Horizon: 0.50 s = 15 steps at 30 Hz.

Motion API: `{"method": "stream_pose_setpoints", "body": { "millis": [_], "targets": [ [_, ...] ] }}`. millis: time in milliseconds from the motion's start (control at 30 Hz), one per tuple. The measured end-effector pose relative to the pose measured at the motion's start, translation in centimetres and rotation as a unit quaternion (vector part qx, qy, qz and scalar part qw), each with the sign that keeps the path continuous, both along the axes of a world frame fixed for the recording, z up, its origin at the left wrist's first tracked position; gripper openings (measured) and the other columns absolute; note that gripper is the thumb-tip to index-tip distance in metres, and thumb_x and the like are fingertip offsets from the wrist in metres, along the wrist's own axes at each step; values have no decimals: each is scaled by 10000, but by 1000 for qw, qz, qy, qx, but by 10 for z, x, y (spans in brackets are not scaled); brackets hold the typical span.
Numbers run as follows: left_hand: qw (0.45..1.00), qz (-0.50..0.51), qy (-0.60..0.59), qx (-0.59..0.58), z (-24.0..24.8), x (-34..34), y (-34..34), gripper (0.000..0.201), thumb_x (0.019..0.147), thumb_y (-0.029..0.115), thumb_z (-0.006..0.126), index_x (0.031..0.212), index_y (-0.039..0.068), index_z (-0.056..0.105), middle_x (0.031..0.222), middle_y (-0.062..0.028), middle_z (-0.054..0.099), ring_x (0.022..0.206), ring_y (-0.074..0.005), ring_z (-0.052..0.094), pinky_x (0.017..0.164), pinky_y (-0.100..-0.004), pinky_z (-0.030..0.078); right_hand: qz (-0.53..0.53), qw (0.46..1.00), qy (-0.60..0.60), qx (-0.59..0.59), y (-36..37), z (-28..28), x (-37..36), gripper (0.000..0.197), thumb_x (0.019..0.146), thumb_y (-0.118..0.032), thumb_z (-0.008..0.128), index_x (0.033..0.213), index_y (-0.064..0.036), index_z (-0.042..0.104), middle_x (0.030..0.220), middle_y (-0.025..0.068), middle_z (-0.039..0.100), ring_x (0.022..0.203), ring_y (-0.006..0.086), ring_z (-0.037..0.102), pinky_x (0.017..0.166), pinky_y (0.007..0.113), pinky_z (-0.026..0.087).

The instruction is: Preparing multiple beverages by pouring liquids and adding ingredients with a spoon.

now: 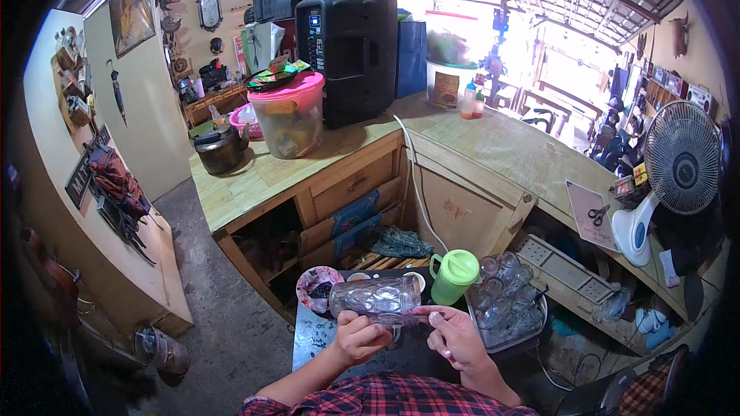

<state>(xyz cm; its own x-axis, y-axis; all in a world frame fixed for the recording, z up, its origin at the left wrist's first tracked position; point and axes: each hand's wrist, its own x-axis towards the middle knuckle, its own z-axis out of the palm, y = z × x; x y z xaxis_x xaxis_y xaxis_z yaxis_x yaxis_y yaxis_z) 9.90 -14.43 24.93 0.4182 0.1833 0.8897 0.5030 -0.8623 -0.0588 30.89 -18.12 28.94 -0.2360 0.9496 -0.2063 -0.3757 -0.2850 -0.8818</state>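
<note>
A clear, ribbed jar [371, 297] lies on its side in the air, with my left hand [361, 337] closed around its underside. At the jar's right end, the outstretched index finger of my right hand [456, 339] touches the rim. The other fingers of that hand are curled in, and I cannot make out what they may hold. Just beyond the jar stands a light green lidded pitcher [456, 276]. To the right, a tray [532, 337] carries several upturned clear glasses [505, 293]. Left of the jar is a pink-and-white patterned tub [314, 281] with dark contents.
The low table [308, 339] is under my hands. Ahead, a wooden counter [347, 146] bears a kettle [221, 150], a pink-lidded bucket [287, 119] and a black speaker [347, 54]. On its right arm are scissors [597, 216] and a fan [682, 158]. A white cable [416, 177] hangs down the cabinet.
</note>
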Motion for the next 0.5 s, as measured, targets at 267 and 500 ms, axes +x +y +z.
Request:
{"method": "stream_pose_setpoints", "body": {
  "millis": [267,500],
  "targets": [
    [999,-9,26,-36,-5,-8,-1,171,596,88,723,683,180,608,772,78,562,611,-93,491,630,-293,312,-23,998,-57,4,15,9,6,215,950,-125,476,1050,24,595,865,93,670,364,16,343,351,166,281],
    [987,-40,-71,-138,-2,-11,3,205,535,72,740,636,132,572,704,44,526,607,-136,493,608,-317,316,-53,958,-161,233,29,4,8,201,960,-152,492,882,11,581,888,152,680,515,63,511,492,194,402]
  ]
}}
